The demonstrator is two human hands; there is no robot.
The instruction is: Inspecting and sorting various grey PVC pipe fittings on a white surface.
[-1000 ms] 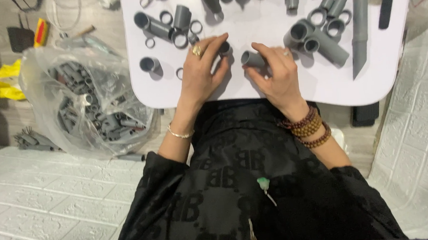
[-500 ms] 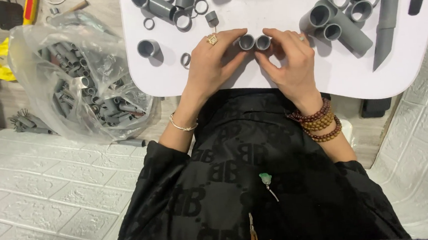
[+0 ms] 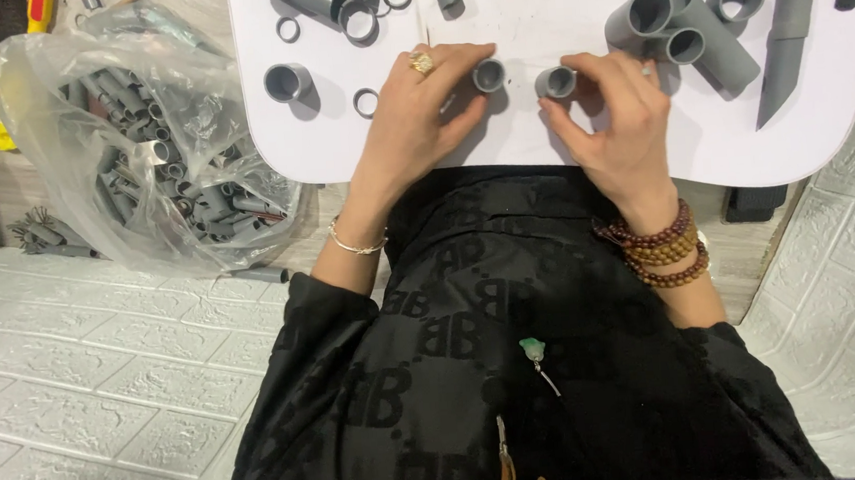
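Pipe sleeves, two short grey ones, sit at the near edge of the white surface, one in each hand. The left hand has its fingers clamped on the left sleeve; the right hand pinches the right sleeve. Open mouths face up, slightly apart; keeping them square and level seems wise. Beyond lie loose rings and larger pipe pieces.
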